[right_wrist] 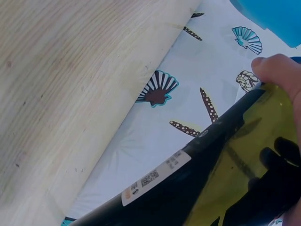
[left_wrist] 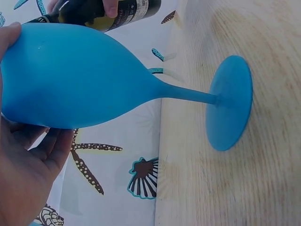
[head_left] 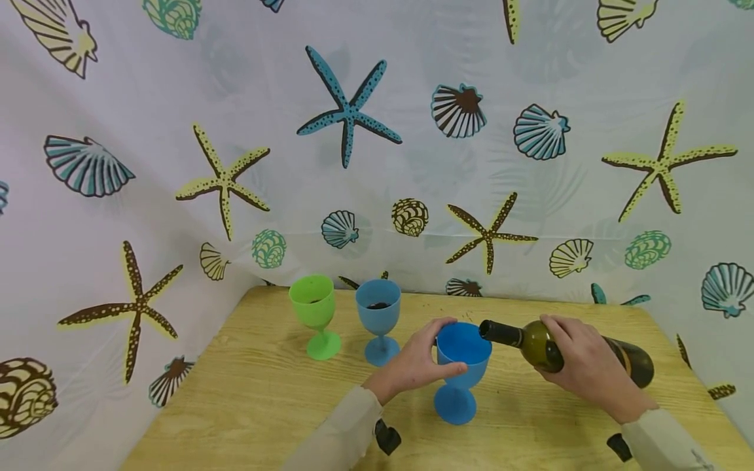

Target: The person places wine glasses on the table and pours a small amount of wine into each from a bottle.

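My left hand [head_left: 415, 361] grips the bowl of a blue goblet [head_left: 473, 374] near its rim, thumb in front and fingers behind. Upright on its round foot, the goblet stands on the wooden table, and the left wrist view shows its bowl, stem and foot [left_wrist: 230, 103]. A dark green wine bottle [head_left: 536, 345] is gripped round its body by my right hand [head_left: 584, 358]. It lies tilted close to level, its mouth right at the goblet's rim. In the right wrist view the bottle's label [right_wrist: 157, 176] carries a printed code; no stream shows at the mouth.
Behind and to the left stand a green goblet [head_left: 313, 307] and a lighter blue goblet [head_left: 378, 314], both with something dark inside. A white cloth [head_left: 412, 163] printed with shells and starfish rises along the back and sides of the wooden table [head_left: 247, 386].
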A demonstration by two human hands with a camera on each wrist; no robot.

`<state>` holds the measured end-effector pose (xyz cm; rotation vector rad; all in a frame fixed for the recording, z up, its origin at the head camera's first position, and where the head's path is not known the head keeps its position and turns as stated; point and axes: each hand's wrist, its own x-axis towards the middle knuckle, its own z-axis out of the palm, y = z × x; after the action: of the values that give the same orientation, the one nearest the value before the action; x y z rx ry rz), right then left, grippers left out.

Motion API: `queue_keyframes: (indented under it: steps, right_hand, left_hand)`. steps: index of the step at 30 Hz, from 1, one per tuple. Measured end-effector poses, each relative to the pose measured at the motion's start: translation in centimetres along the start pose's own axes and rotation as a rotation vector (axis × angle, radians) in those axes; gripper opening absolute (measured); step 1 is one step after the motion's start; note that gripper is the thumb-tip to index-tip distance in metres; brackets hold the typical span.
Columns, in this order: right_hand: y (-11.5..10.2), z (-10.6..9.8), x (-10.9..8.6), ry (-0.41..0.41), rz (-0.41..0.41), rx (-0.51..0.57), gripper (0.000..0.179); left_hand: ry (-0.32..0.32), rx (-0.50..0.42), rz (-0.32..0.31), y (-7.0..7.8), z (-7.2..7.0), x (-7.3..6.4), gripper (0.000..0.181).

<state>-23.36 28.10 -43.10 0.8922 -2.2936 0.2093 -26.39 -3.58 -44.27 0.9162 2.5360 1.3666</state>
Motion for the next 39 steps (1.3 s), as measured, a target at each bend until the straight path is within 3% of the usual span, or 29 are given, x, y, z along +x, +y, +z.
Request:
queue_keyframes:
  steps: [5,13,39]
  right_hand:
    - [0.2,-0.2,0.2,-0.037,-0.046,-0.042,0.086]
    - [0.1,-0.7,0.9,-0.042,-0.077,-0.101,0.100]
    - [0.5,-1.7,2.3,-0.065,-0.175,-0.168,0.099]
  left_hand:
    - [0.000,0.001,-0.004,0.0,0.0,0.1,0.078]
    - [0.001,-0.005,-0.015,0.1,0.0,0.0,0.077]
    - [0.000,0.011,-0.011,0.0,-0.1,-0.1,0.078]
